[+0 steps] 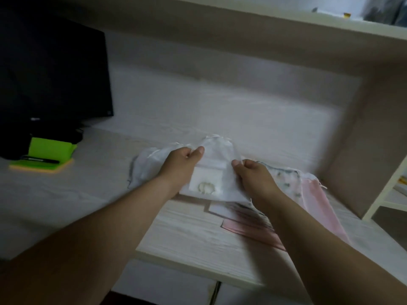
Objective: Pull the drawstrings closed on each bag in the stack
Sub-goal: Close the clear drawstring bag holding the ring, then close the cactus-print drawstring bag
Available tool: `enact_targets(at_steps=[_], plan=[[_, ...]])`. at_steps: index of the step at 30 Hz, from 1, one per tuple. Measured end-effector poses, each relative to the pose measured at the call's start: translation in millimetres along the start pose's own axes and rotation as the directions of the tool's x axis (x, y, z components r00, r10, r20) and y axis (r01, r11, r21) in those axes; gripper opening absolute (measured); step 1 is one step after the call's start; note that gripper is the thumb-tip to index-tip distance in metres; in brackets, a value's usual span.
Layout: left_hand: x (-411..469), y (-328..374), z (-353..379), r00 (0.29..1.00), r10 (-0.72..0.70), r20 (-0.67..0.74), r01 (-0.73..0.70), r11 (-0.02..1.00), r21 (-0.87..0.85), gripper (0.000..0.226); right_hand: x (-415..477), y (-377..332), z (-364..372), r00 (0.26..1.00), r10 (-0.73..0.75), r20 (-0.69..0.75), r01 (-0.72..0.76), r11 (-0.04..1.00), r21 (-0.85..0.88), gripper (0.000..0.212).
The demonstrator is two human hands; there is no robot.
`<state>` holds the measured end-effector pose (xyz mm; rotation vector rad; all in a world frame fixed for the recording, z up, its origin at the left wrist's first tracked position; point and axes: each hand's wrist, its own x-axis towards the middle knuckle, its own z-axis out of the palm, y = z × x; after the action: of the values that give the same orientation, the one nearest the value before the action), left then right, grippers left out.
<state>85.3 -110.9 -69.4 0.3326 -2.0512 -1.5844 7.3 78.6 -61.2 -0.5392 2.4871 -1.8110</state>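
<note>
Two curled-finger pinches on white bag [219, 151]: left hand [181, 162], right hand [253, 176].

Motion blur throughout. Black flat monitor [50, 69]: cut off at left edge. Sheer white fabric bag [220, 150]: drawstrings too blurred to trace; pale round item [206, 187] inside unidentifiable. Pink fabric bag [317, 205]: partly hidden under right forearm [308, 238].

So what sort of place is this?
Likely a study desk, home or office: a dark monitor stands at the left, a green notepad carrying a pen lies beside it, and a shelf runs overhead.
</note>
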Motion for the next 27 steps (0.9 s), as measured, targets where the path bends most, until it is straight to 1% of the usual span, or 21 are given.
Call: enact_targets(at_steps=[1, 4, 6, 9, 11, 12, 13, 14, 15, 16, 17, 18, 19, 21, 23, 25, 27], plan=[[5.2, -2.6, -12.7, 1.0, -0.007, -0.011, 0.008, 1.0, 0.015, 0.061, 5.8, -7.5, 13.2, 1.0, -0.016, -0.008, 0.015, 1.0, -0.018, 0.04], [22.9, -10.1, -42.6, 0.992, 0.054, -0.115, -0.032, 0.982, 0.183, 0.041, 24.1, -21.4, 48.4, 0.998, -0.044, -0.033, 0.041, 0.996, -0.075, 0.041], [36.7, -15.7, -60.0, 0.981, 0.095, -0.17, -0.049, 0.966, 0.254, 0.039, 35.2, -27.6, 71.4, 0.998, -0.063, -0.027, 0.059, 0.991, -0.12, 0.042], [54.3, -24.7, -75.6, 0.98, 0.063, -0.189, 0.002, 0.946, 0.324, 0.042, 52.4, -25.8, 94.8, 0.998, -0.061, -0.02, 0.057, 0.984, -0.171, 0.034], [59.2, -30.2, -80.7, 0.98, 0.034, -0.198, 0.055, 0.903, 0.426, 0.033, 56.8, -22.9, 105.8, 0.998, -0.057, -0.026, 0.049, 0.967, -0.25, 0.027], [57.0, -32.6, -80.9, 0.975, 0.037, -0.217, 0.083, 0.85, 0.52, 0.029, 55.6, -20.9, 108.4, 0.997, -0.062, -0.04, 0.046, 0.948, -0.314, 0.032], [54.1, -37.3, -80.3, 0.964, 0.096, -0.249, 0.086, 0.771, 0.631, 0.035, 53.7, -17.9, 112.1, 0.995, -0.084, -0.047, 0.06, 0.922, -0.382, 0.039], [49.7, -41.8, -77.4, 0.949, 0.201, -0.242, 0.041, 0.684, 0.728, 0.045, 49.6, -15.0, 114.9, 0.991, -0.126, -0.039, 0.096, 0.893, -0.44, 0.043], [44.6, -44.9, -72.5, 0.93, 0.317, -0.186, -0.047, 0.604, 0.795, 0.051, 46.0, -11.3, 118.7, 0.984, -0.175, -0.016, 0.146, 0.865, -0.48, 0.043], [39.7, -47.2, -66.3, 0.915, 0.393, -0.089, -0.15, 0.539, 0.829, 0.054, 42.0, -8.5, 122.7, 0.978, -0.21, 0.017, 0.189, 0.84, -0.508, 0.041], [35.6, -48.9, -59.8, 0.918, 0.395, 0.015, -0.227, 0.495, 0.838, 0.056, 40.3, -4.3, 126.4, 0.973, -0.227, 0.043, 0.215, 0.821, -0.528, 0.038], [35.0, -52.4, -55.1, 0.937, 0.34, 0.084, -0.249, 0.478, 0.842, 0.057, 38.7, -2.2, 129.6, 0.973, -0.221, 0.058, 0.217, 0.811, -0.543, 0.035], [36.3, -56.5, -52.6, 0.962, 0.248, 0.113, -0.223, 0.477, 0.85, 0.058, 38.2, -0.6, 132.1, 0.978, -0.2, 0.061, 0.2, 0.81, -0.552, 0.033], [41.2, -62.4, -53.2, 0.989, 0.098, 0.107, -0.142, 0.486, 0.862, 0.06, 39.0, 2.9, 133.4, 0.988, -0.136, 0.073, 0.153, 0.81, -0.566, 0.035], [44.7, -61.1, -56.3, 0.994, 0.015, 0.108, -0.101, 0.486, 0.868, 0.061, 37.9, 4.7, 131.8, 0.992, -0.074, 0.102, 0.12, 0.801, -0.586, 0.042], [44.1, -53.8, -57.1, 0.996, 0.013, 0.088, -0.082, 0.492, 0.866, 0.063, 34.9, 3.5, 128.5, 0.992, -0.09, 0.087, 0.124, 0.812, -0.57, 0.048], [39.0, -44.7, -53.2, 0.995, 0.092, 0.03, -0.072, 0.495, 0.866, 0.063, 29.6, -2.4, 120.9, 0.983, -0.18, 0.036, 0.171, 0.828, -0.535, 0.051]])
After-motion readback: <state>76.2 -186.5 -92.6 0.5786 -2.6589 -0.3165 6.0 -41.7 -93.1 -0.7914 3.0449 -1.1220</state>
